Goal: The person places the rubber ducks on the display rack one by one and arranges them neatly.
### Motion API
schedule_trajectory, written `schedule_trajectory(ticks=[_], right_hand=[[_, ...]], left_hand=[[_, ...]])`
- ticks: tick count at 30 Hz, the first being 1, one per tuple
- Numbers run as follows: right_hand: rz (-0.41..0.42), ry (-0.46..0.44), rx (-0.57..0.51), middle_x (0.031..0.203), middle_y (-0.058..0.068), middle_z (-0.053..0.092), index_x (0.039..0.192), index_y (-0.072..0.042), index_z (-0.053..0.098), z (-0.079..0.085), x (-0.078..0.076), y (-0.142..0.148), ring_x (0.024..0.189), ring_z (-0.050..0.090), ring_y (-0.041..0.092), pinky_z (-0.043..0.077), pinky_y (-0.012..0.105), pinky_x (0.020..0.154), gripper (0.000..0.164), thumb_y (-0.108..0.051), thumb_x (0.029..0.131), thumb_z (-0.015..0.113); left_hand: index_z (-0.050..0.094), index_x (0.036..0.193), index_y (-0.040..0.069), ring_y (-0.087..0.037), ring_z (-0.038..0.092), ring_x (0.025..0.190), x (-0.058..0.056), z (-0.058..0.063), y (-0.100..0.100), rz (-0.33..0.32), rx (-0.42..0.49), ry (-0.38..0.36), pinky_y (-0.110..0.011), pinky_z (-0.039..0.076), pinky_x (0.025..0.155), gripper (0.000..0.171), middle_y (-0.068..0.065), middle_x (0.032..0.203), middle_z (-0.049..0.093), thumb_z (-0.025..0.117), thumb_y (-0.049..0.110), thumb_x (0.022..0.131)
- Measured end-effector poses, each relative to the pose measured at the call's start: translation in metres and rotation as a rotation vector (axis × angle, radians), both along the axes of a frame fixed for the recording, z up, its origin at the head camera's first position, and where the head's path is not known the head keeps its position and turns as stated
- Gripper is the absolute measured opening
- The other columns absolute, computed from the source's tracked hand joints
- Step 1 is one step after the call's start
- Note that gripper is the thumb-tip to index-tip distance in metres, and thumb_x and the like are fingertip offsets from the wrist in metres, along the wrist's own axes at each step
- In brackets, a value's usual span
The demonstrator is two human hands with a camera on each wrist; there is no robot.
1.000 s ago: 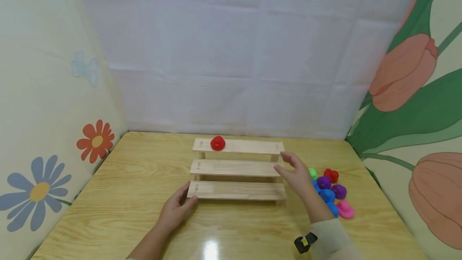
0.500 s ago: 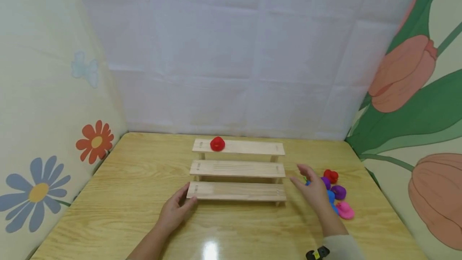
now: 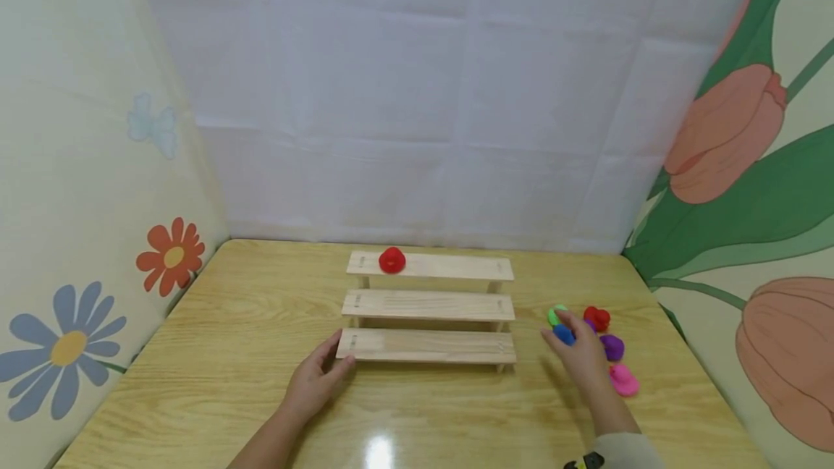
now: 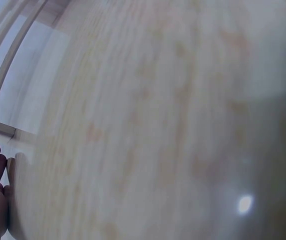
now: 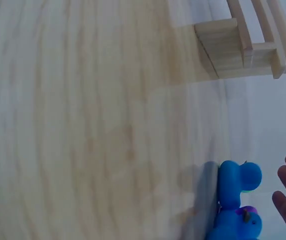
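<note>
Right hand: we see the right hand (image 3: 580, 353) over the near left side of the toy pile, where a second ago it was by the right ends of the boards; thumb and fingers stand wide apart, with no toy visible between them
What the shift means: we judge that the work has moved from the rack to the pile, with no fresh toy picked up yet
Left hand: our left hand (image 3: 316, 378) has stayed at the left end of the lowest board (image 3: 426, 346), gripping that end narrowly between thumb and fingers, which we take as steadying
Red toy on the rack: the red toy (image 3: 392, 260) sits on the top board (image 3: 456, 266), left of its middle, just as it did a second ago; it is small, rounded and bright, with a wide lower edge
Toys in the pile: on the table (image 3: 260, 295), right of the rack, we make out a green toy (image 3: 557, 314), a blue toy (image 3: 564, 335), another red toy (image 3: 596, 318), a purple toy (image 3: 612, 347) and a pink toy (image 3: 623, 379), lying close together; the hand hides some of the rest
Blue pair: the right wrist view shows two blue toys (image 5: 235, 225) touching or nearly so, smooth and plump, one with a round head
</note>
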State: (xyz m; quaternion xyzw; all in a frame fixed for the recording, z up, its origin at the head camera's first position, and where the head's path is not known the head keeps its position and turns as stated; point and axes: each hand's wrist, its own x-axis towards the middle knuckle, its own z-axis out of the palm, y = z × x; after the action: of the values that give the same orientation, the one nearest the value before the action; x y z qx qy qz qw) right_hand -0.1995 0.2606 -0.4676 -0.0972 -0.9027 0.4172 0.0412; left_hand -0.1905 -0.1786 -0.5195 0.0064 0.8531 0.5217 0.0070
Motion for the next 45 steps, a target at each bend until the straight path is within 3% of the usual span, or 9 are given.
schedule_trajectory(ticks=[13,23,37,41,45], right_hand=[[0.006,0.02,0.144,0.141,0.03,0.049,0.141,-0.002,0.048,-0.01,-0.003,0.011,0.131,0.046,0.046,0.038,0.06,0.109,0.054,-0.026,0.095,0.063],[-0.041,0.014,0.292,0.13,0.029,0.058,0.136,0.001,0.052,-0.01,-0.006,0.012,0.119,0.055,0.046,0.044,0.059,0.1,0.056,-0.03,0.092,0.067],[-0.076,-0.021,0.468,0.109,0.026,0.068,0.114,0.003,0.065,-0.011,-0.014,0.012,0.095,0.063,0.041,0.048,0.052,0.076,0.05,-0.038,0.086,0.072],[-0.075,-0.036,0.481,0.112,0.027,0.067,0.116,0.002,0.065,-0.011,-0.015,0.01,0.098,0.062,0.043,0.044,0.052,0.078,0.05,-0.038,0.087,0.071],[-0.043,-0.024,0.485,0.118,0.027,0.066,0.12,0.001,0.064,-0.014,-0.017,0.009,0.107,0.059,0.047,0.04,0.059,0.09,0.048,-0.036,0.089,0.071]], left_hand=[[0.036,0.151,0.005,-0.038,0.038,0.141,0.0,0.001,0.0,-0.006,0.006,-0.008,-0.052,0.031,0.117,0.07,-0.021,0.151,0.042,0.064,0.036,0.095],[0.037,0.15,0.005,-0.037,0.039,0.141,0.001,0.001,0.0,-0.002,0.013,-0.009,-0.052,0.031,0.117,0.07,-0.021,0.151,0.043,0.065,0.037,0.094],[0.038,0.149,0.004,-0.037,0.038,0.141,0.0,0.002,0.001,0.003,0.01,-0.006,-0.051,0.032,0.116,0.068,-0.021,0.15,0.043,0.065,0.033,0.095],[0.038,0.149,0.004,-0.037,0.038,0.141,0.0,0.002,0.001,0.002,0.006,-0.007,-0.051,0.031,0.117,0.067,-0.021,0.151,0.042,0.065,0.033,0.095],[0.038,0.149,0.004,-0.038,0.037,0.142,0.0,0.003,0.0,0.001,-0.001,-0.006,-0.052,0.029,0.117,0.068,-0.021,0.151,0.041,0.065,0.034,0.094]])
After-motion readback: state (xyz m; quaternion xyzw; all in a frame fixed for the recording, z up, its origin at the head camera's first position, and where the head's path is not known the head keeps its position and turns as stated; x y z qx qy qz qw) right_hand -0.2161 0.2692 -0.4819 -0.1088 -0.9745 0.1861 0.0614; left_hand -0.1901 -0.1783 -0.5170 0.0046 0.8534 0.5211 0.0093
